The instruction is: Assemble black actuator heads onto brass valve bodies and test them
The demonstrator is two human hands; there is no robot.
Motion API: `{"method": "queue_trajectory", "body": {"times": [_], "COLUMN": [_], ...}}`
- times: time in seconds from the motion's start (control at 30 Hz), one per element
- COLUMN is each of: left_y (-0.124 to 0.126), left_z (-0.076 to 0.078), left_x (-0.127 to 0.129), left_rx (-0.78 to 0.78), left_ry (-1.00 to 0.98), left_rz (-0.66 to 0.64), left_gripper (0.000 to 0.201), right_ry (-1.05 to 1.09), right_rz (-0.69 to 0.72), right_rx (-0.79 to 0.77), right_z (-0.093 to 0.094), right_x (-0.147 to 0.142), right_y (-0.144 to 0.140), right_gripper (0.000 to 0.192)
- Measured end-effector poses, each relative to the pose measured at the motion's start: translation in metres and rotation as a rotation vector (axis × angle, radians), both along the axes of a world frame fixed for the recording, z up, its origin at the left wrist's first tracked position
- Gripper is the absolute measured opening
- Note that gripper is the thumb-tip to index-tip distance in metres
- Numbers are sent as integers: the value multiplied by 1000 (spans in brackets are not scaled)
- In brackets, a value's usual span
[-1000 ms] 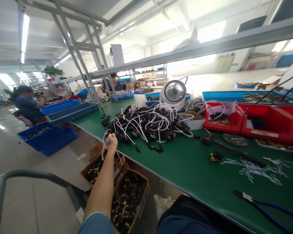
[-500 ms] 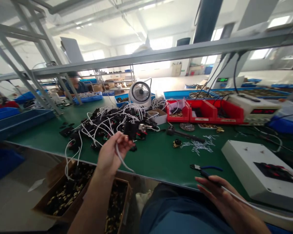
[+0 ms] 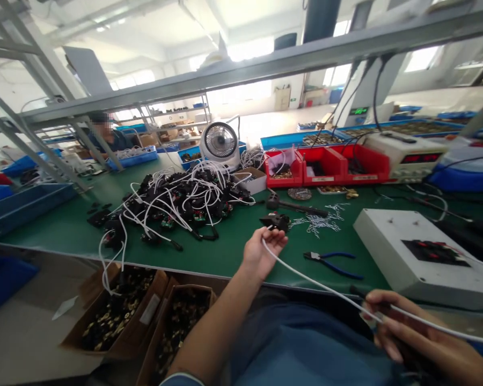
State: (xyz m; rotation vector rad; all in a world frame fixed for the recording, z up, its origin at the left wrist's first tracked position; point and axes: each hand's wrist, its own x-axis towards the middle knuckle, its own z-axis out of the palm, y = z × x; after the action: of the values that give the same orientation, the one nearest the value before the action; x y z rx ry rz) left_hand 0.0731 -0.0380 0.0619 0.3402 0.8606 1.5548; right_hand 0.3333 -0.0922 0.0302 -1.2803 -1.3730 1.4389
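My left hand is closed around a small black device above the front part of the green bench. From the device a white cable runs down to the right into my right hand. The right fingers are closed on this cable. A second white cable with a dark end also passes through that hand; how the two cables meet between the fingers is hidden. Blue-handled cutters lie open on the bench between the hands.
A pile of black devices with white cables covers the left. Behind stand a fan, red bins and a power supply. A grey box is at right; cardboard boxes with small parts sit below the edge. A person is beyond.
My left hand has moved right with the black device, away from the pile. My right hand has moved slightly right and closed on the device's cable as well.
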Motion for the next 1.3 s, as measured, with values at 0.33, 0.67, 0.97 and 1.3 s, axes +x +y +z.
{"method": "queue_trajectory", "body": {"times": [0.33,0.67,0.97,1.3], "left_y": [-46,-83,-94,-95], "left_z": [-41,-11,2,4], "left_x": [-39,50,39,38], "left_rx": [-131,548,650,673], "left_ry": [842,1221,1357,1422], "left_rz": [224,-450,-134,-122], "left_gripper": [14,21,15,16], "right_ry": [293,327,353,289], "right_rz": [-14,-93,-119,-132], "right_rx": [56,151,308,340], "right_z": [11,19,35,41], "right_x": [-22,-36,-21,-20], "right_y": [2,-4,-27,-28], "right_gripper": [36,61,24,21]}}
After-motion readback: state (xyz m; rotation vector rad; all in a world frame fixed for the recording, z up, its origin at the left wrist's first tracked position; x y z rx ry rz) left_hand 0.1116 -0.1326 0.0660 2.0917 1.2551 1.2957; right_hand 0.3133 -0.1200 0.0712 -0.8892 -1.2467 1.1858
